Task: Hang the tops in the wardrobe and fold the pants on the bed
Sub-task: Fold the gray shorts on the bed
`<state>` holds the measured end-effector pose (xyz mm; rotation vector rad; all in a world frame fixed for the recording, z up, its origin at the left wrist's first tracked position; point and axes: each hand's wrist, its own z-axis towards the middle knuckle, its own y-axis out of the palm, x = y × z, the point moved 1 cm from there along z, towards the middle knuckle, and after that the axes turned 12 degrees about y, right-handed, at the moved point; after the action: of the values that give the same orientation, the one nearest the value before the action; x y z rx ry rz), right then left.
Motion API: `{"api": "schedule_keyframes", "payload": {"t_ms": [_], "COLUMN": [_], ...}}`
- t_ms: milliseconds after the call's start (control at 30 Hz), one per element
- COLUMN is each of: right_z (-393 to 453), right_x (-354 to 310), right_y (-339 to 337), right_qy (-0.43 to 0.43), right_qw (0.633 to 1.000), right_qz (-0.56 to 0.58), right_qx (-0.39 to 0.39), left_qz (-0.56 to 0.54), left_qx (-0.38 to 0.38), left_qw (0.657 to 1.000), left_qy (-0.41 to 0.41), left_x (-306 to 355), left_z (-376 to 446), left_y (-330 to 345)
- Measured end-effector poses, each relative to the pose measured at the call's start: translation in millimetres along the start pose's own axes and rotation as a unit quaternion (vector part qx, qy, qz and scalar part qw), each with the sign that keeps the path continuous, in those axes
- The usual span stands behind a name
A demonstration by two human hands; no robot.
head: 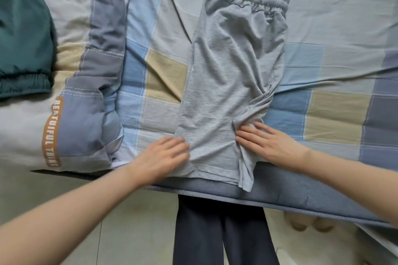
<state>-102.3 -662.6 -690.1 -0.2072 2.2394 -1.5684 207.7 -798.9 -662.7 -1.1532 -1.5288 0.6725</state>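
A bedroom in a home

A bed point(323, 34) is seen, covered with a checked sheet, and a folded quilt point(86, 101) is laid beside it.

The shorts point(232, 75) are showing a pale heathered grey all over, waistband included. The bed sheet point(336, 28) is wearing a check of light blue, mid blue, slate grey, beige and off-white, crossed by thin white lines. The quilt point(90, 84) is carrying the same colours plus an orange strip point(52, 131) with white letters. The jacket point(23, 34) is showing dark teal.
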Motion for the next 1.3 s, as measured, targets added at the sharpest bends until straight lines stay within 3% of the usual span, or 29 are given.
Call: {"api": "schedule_keyframes", "payload": {"t_ms": [167, 300, 400, 467, 533, 567, 633, 667, 700, 767, 833, 933, 967, 1033, 1100, 1133, 1200, 1233, 1300], "right_z": [7, 20, 18, 16, 15, 13, 12, 13, 15, 23, 29, 30, 28, 23, 13, 6, -9, -18, -31], "right_x": [9, 5, 5, 8, 13, 18, 28, 35, 41, 52, 56, 57, 57, 55, 52, 50, 50, 53, 61], "right_y": [14, 20, 15, 6, -1, -4, -10, -13, -13, -13, -10, -4, -5, -6, -6, -5, -6, -8, -14], "right_qy": [0.007, 0.045, 0.102, 0.153, 0.24, 0.298, 0.4, 0.441, 0.474, 0.53, 0.573, 0.586, 0.588, 0.603, 0.61, 0.606, 0.602, 0.61, 0.592], "right_qw": [0.998, 0.997, 0.986, 0.95, 0.894, 0.851, 0.717, 0.635, 0.561, 0.47, 0.439, 0.46, 0.475, 0.503, 0.528, 0.534, 0.548, 0.598, 0.759], "right_qz": [-0.04, -0.013, 0.12, 0.264, 0.372, 0.429, 0.571, 0.633, 0.676, 0.703, 0.69, 0.666, 0.654, 0.618, 0.591, 0.59, 0.579, 0.519, 0.269], "right_qx": [-0.038, -0.056, -0.058, -0.071, -0.068, -0.052, 0.009, 0.041, 0.059, 0.061, 0.05, 0.04, 0.039, 0.033, 0.008, -0.014, -0.044, -0.038, 0.028], "left_qz": [0.138, 0.189, 0.155, 0.09, -0.101, -0.247, -0.494, -0.548, -0.562, -0.56, -0.568, -0.521, -0.513, -0.558, -0.611, -0.618, -0.57, -0.504, -0.299], "left_qx": [-0.072, -0.14, -0.144, -0.117, -0.062, -0.003, 0.143, 0.212, 0.245, 0.248, 0.222, 0.195, 0.206, 0.206, 0.148, 0.121, 0.139, 0.167, 0.213], "left_qw": [0.988, 0.969, 0.975, 0.988, 0.993, 0.966, 0.83, 0.757, 0.708, 0.679, 0.694, 0.744, 0.74, 0.688, 0.656, 0.658, 0.69, 0.721, 0.818], "left_qy": [-0.011, 0.074, 0.067, 0.037, -0.017, -0.072, -0.217, -0.287, -0.351, -0.405, -0.382, -0.369, -0.383, -0.416, -0.417, -0.412, -0.425, -0.445, -0.442], "left_x": [-57, -68, -69, -66, -61, -61, -66, -73, -80, -91, -92, -89, -87, -80, -66, -56, -43, -39, -39], "left_z": [-5, 32, 40, 37, 37, 40, 48, 54, 61, 75, 86, 87, 84, 75, 64, 59, 50, 45, 38], "left_y": [0, 10, 13, 10, -1, -12, -34, -42, -48, -54, -55, -46, -42, -34, -25, -22, -14, -12, -14]}}
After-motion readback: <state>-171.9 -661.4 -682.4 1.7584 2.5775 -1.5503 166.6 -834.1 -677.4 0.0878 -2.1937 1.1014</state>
